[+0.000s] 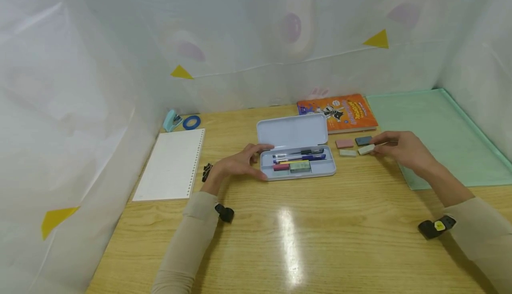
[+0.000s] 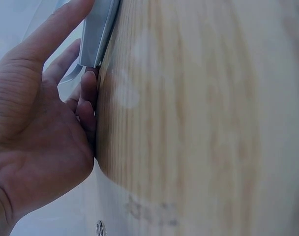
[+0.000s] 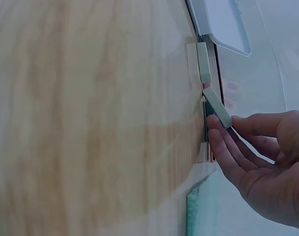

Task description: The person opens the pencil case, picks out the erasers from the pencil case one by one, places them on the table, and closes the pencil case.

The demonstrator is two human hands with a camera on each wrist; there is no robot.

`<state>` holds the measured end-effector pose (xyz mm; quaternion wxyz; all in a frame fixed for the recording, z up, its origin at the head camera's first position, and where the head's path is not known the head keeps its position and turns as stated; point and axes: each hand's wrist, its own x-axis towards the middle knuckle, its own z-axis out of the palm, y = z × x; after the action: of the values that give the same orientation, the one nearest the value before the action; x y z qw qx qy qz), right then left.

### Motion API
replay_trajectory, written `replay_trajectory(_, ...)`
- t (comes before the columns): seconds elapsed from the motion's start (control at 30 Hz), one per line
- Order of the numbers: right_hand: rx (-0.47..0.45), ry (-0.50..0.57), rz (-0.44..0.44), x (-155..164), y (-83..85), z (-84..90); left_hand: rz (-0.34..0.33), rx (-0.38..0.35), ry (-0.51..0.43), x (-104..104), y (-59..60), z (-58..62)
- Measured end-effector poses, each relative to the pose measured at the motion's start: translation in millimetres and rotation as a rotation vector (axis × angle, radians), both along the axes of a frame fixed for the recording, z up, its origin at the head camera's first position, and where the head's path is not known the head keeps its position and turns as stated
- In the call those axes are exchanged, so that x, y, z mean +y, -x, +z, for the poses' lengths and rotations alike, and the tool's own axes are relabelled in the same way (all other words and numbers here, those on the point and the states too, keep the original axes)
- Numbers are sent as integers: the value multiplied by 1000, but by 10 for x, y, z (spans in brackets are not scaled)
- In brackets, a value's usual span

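A pale blue pencil case (image 1: 296, 178) lies with its lid (image 1: 292, 130) up. My left hand (image 1: 239, 163) holds its left end, thumb at the front corner and index finger at the back. Pens (image 1: 300, 157), a pink eraser (image 1: 281, 167) and a green eraser (image 1: 300, 166) lie in its compartments. To the right, my right hand (image 1: 406, 150) pinches a pale eraser (image 3: 218, 108) between thumb and fingers, one end tilted up. Beside it on the table are another pale eraser (image 1: 347, 153), a pink eraser (image 1: 344, 143) and a blue-grey eraser (image 1: 363, 141).
An orange book (image 1: 352, 111) lies behind the erasers, and a green translucent mat (image 1: 448, 138) covers the right side. At left are a white notepad (image 1: 170, 165), black binder clips (image 1: 206, 172), a teal stapler (image 1: 171, 120) and a blue tape roll (image 1: 192, 122). White sheeting encloses the table.
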<state>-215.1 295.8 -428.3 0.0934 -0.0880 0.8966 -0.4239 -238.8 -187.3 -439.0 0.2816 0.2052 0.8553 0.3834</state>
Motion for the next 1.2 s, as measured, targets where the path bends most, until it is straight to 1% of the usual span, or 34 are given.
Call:
replay_trajectory(0.17,5,-41,1,28,-23,9,-8,16,6,1,-2,-7)
replay_trajectory(0.43,18,-59,-24,135,-44,49,-1,-4,2,6,9,-22)
replay_trajectory(0.6,41,-49,-54,97,-73,122,5,-3,8,5,5,-10)
replay_trajectory(0.7,36,-24,-52,-9,-104,176,2,-2,6,6,-1,0)
replay_trajectory(0.8,32,11,-31,-191,-128,216,1,-3,4,3,-4,3)
replay_trajectory(1.0,73,93,96,-631,-160,230,0,8,11,1,-3,-6)
replay_trajectory(1.07,79,116,125,-756,-163,229,-1,10,12,2,-2,-5)
replay_trajectory(1.2,83,115,171,-971,-150,195,1,9,15,4,-5,4)
